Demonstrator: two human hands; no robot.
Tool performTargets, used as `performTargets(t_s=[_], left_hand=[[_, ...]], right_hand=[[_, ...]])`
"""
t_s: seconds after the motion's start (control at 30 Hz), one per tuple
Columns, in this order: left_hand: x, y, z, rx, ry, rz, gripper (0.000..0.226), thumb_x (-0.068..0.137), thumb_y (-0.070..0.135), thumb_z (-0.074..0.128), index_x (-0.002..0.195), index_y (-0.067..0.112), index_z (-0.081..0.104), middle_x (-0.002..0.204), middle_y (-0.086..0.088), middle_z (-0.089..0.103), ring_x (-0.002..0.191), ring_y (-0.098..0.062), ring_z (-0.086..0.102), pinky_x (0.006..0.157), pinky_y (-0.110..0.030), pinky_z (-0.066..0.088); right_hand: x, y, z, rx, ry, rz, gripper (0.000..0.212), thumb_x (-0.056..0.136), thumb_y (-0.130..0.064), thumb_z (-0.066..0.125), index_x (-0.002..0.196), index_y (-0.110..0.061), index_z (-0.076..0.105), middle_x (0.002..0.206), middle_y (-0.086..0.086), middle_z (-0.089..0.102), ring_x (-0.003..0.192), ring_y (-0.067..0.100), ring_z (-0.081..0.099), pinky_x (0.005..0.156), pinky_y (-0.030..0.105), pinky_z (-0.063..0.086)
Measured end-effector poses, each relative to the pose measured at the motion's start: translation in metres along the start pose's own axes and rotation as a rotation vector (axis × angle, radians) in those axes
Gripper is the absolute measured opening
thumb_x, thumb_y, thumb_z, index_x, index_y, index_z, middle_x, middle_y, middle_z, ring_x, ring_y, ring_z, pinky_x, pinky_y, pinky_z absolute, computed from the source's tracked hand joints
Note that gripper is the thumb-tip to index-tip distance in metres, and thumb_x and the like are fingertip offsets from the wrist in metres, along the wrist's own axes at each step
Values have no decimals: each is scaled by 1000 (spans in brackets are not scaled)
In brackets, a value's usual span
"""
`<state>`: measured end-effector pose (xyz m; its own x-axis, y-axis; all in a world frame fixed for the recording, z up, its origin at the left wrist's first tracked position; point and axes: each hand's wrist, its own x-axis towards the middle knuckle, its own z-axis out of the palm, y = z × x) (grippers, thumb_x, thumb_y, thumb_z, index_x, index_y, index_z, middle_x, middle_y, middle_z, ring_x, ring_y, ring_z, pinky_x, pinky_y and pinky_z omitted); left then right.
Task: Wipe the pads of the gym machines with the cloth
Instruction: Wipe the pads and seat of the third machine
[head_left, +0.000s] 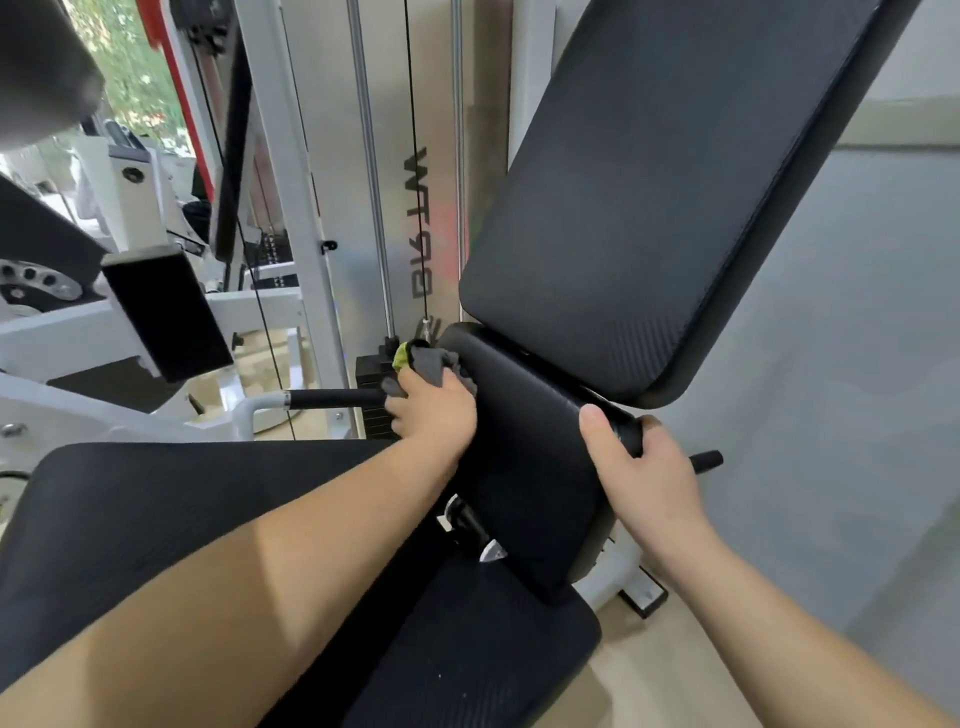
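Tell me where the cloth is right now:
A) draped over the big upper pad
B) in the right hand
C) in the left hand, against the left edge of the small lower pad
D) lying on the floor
C: the left hand grips the grey cloth against the left edge of the small pad, while the right hand holds that pad's right edge without any cloth.

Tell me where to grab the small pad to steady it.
Probably its right edge, from the right. The pad is narrow and round-edged, so a thumb sits on top and fingers curl under, as the right hand does. That leaves the left side to the cloth in the left hand.
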<state>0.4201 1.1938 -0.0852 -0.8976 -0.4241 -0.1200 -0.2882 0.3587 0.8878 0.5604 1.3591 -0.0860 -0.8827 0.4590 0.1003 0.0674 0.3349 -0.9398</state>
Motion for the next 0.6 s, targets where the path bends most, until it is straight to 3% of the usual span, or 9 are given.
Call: performTargets(t_s=[0.07,0.13,0.27,0.43,0.53,0.6], left_hand=[[-53,-18,11,-36,-39,-12,70,106,49,41,162,20,11,159,-24,23,140,-46,36,116,-50,28],[-99,-38,9,21,-157,104,71,106,49,42,162,18,8,155,-22,25,139,-44,38,115,-50,30],[-49,-30,-6,92,-209,252,60,108,44,42,156,16,20,155,-24,25,141,-47,37,118,-51,31],[0,-22,-16,76,-185,98,67,108,49,38,163,23,8,167,-22,14,146,-47,31,120,-53,26],[-32,-30,-3,-18,-74,-62,66,108,47,41,162,20,12,161,-22,25,140,-45,39,116,-52,32],[-65,-39,4,-70,-84,-175,65,107,47,42,159,17,17,159,-21,31,138,-44,42,117,-52,33]], right_hand=[[1,2,0,-1,12,-6,47,85,-73,59,90,-26,61,86,-10,67,91,17,66,81,41,55],[1,3,-1,-8,27,-13,47,86,-72,59,90,-25,60,85,-9,67,91,19,66,81,42,55],[1,0,-3,-41,-3,-20,44,90,-69,58,88,-25,57,86,-8,66,92,17,65,74,38,48],[0,-3,-4,-62,-30,-10,47,91,-70,56,95,-24,59,95,-7,69,98,18,64,85,43,51],[-2,-7,-4,-65,-42,-8,48,90,-73,55,97,-25,59,98,-8,69,100,18,65,89,44,52],[-2,-7,-4,-68,-57,-5,51,88,-74,55,102,-25,60,102,-7,69,104,21,65,91,43,51]])
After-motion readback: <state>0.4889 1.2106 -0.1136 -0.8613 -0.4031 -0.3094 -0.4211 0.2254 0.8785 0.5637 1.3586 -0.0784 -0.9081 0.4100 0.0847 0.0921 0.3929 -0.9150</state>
